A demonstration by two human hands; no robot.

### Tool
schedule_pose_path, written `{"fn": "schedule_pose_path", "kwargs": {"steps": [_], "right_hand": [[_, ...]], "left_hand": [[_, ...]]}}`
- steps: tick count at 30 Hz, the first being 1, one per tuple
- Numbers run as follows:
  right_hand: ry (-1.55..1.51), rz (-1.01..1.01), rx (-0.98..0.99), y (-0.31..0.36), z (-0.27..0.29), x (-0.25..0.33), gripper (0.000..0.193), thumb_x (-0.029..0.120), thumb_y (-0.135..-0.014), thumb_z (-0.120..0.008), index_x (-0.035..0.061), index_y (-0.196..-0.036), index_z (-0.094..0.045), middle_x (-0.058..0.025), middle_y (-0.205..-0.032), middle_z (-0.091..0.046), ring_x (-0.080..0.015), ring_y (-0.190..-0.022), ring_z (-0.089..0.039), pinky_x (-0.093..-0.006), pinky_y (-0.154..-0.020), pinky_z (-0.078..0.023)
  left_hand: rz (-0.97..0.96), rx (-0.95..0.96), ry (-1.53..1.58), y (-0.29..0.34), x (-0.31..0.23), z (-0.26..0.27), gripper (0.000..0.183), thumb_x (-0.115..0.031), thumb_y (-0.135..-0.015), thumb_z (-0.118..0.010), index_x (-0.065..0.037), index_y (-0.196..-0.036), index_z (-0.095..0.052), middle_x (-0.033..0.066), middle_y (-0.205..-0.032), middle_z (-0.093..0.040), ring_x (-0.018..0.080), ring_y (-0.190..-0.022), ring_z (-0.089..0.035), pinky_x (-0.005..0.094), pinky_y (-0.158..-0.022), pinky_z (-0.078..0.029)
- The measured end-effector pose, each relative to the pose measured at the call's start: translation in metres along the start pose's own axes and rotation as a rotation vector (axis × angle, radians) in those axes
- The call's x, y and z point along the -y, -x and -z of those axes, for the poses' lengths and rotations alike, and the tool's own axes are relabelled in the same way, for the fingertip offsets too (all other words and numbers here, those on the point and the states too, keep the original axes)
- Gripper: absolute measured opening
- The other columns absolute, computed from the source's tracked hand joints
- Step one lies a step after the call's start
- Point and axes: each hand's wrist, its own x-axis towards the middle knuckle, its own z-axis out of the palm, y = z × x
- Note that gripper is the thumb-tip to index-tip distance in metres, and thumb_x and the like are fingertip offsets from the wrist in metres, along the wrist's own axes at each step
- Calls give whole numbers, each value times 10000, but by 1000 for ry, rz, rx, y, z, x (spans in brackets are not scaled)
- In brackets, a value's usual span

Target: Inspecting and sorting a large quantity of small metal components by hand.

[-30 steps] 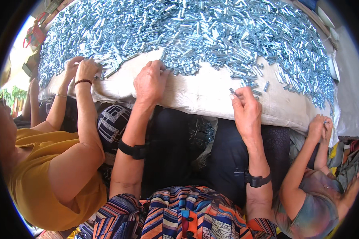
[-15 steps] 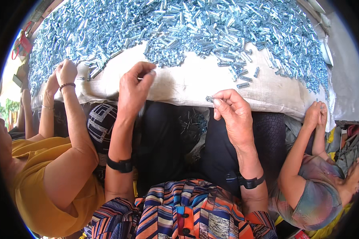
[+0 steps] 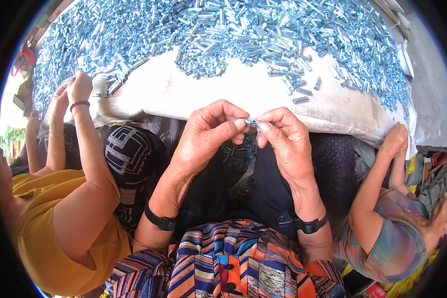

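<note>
Left hand (image 3: 207, 133) has swung in to the right hand (image 3: 289, 141); they pinch 1 small metal piece (image 3: 252, 122) together above dark trousers (image 3: 269, 186). A slack or crooked pinch could drop it.

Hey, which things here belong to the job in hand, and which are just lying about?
In use:
small metal piece, between the fingertips of left hand and right hand
pile of metal pieces
pale cloth under the pile

Seemingly just lying about:
red item, far left, unclear
grey fabric, far right
</note>
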Motion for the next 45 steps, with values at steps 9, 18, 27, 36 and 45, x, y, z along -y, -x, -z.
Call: {"fn": "schedule_pose_path", "kwargs": {"steps": [9, 18, 27, 36, 45], "right_hand": [[-321, -142, 54, 6, 6, 1, 90, 104, -933, -544, 16, -921, -557, -39, -742, -579, -74, -578, -540, -199, -547, -456], [-237, -126, 26, 14, 4, -1, 115, 123, -941, -535, 22, -890, -558, -35, -710, -565, -72, -555, -530, -193, -515, -446], [-545, -367, 265, 18, 6, 6, 169, 187, -922, -576, 35, -856, -544, -41, -678, -555, -108, -524, -527, -212, -475, -419], [480, -38, 14, -1, 24, 15, 131, 140, -863, -642, 9, -863, -630, -20, -701, -604, -73, -624, -522, -223, -597, -433], [1432, 334, -179, -72, 53, 4, 126, 50, -779, -580, 31, -901, -553, -141, -815, -620, -307, -813, -595, -429, -712, -470]], "left_hand": [[-31, 62, -219, 3, -11, -5, 78, -46, -863, -618, 9, -918, -626, 13, -770, -606, 65, -680, -536, 212, -619, -454], [94, 109, -141, 3, -9, -1, 66, -58, -844, -646, 0, -867, -624, 14, -726, -608, 56, -652, -549, 200, -592, -452], [76, 333, 38, 4, 5, 3, 147, -120, -816, -708, -54, -830, -577, -12, -755, -573, 54, -652, -513, 195, -573, -415], [99, 263, -181, 9, 1, 20, 122, -97, -824, -693, -46, -832, -582, -33, -752, -544, 47, -697, -477, 210, -640, -401], [-140, -519, -1025, -7, -13, 62, 129, -128, -795, -638, -7, -816, -599, 104, -709, -619, 200, -649, -591, 312, -637, -456]]}}
